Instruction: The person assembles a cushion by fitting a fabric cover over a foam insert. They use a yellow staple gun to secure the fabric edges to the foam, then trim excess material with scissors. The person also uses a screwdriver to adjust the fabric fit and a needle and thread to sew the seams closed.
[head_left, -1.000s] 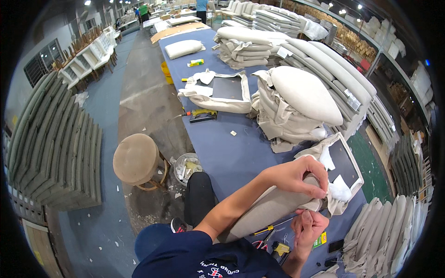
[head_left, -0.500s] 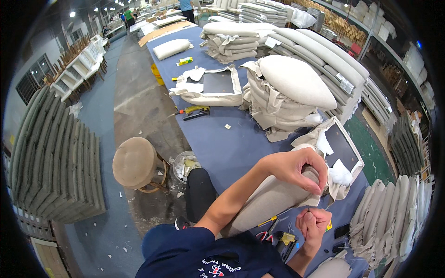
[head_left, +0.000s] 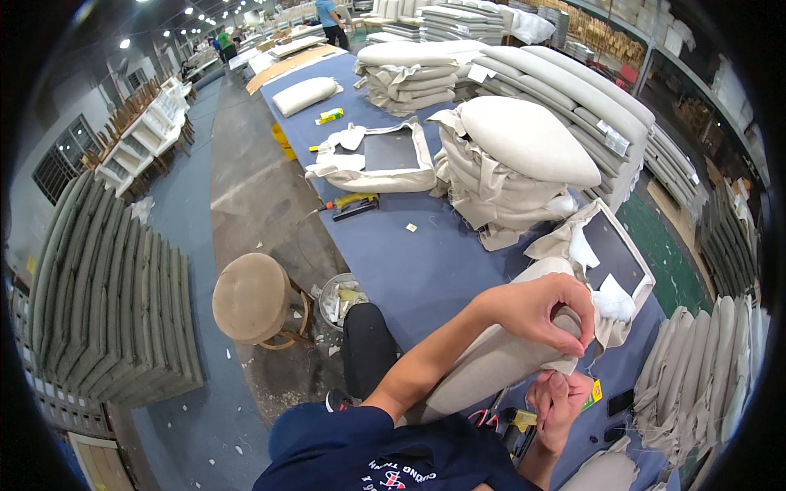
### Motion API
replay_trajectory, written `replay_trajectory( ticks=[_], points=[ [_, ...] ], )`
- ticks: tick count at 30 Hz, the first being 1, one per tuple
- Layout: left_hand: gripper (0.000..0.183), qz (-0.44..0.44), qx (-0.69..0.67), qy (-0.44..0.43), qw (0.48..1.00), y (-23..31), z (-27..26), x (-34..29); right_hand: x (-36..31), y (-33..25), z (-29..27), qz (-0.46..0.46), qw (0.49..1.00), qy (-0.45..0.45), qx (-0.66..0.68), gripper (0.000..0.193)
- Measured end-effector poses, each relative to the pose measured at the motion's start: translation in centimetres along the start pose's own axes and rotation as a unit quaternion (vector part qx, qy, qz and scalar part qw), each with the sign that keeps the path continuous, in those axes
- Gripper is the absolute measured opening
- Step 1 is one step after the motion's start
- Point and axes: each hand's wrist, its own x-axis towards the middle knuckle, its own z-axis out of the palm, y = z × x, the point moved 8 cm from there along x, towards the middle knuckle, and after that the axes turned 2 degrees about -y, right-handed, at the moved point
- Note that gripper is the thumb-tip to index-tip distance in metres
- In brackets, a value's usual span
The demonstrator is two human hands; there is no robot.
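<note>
A long beige padded cushion [head_left: 483, 364] slants across my lap and the table's near edge. My left hand [head_left: 550, 315] arches over its far end, thumb and fingers closed on the folded fabric there. Just below that end, my right hand [head_left: 558, 403] is pinched together against the cloth's edge; whatever lies between its fingertips is too small to make out. Beside the cushion are red-handled pliers or scissors [head_left: 486, 419] and a yellow-and-black tool [head_left: 522, 421], partly hidden by my right forearm. A yellow-green packet [head_left: 594, 394] sits next to my right hand.
Beyond my hands is an upholstered frame [head_left: 618, 254] with loose cloth. Stacked beige covers [head_left: 508, 172] rise behind it. A round stool [head_left: 252, 299] and a clear bucket [head_left: 340, 299] stand left of the blue table [head_left: 393, 270]. A phone [head_left: 621, 401] lies at the right.
The view has shifted slightly, so most things sit a little to the right. My right hand has come up closer to the cushion end; a thin dark line between them no longer shows.
</note>
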Motion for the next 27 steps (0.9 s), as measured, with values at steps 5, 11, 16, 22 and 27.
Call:
replay_trajectory(
  ticks=[5,11,16,22,27],
  points=[
    [0.013,-0.014,0.028,-0.023,0.999,0.6,-0.2,-0.3,-0.7,-0.1,-1.5,0.011,0.998,-0.026,-0.059,0.042],
    [0.013,-0.015,0.025,-0.014,0.999,0.6,0.2,-0.4,-0.7,-0.3,-1.0,-0.01,0.999,-0.026,-0.042,0.042],
    [0.012,-0.015,0.046,-0.011,0.999,0.7,0.7,-0.3,-1.0,0.6,-1.4,-0.001,0.999,0.015,-0.03,0.042],
    [0.012,-0.021,0.032,-0.003,0.999,0.5,0.2,-0.9,-0.7,0.3,-1.2,0.015,0.999,-0.016,-0.042,0.043],
    [0.012,-0.018,0.06,0.003,0.998,0.7,0.5,-1.1,-0.3,-0.1,-0.3,0.009,0.999,0.002,-0.051,0.045]
  ],
)
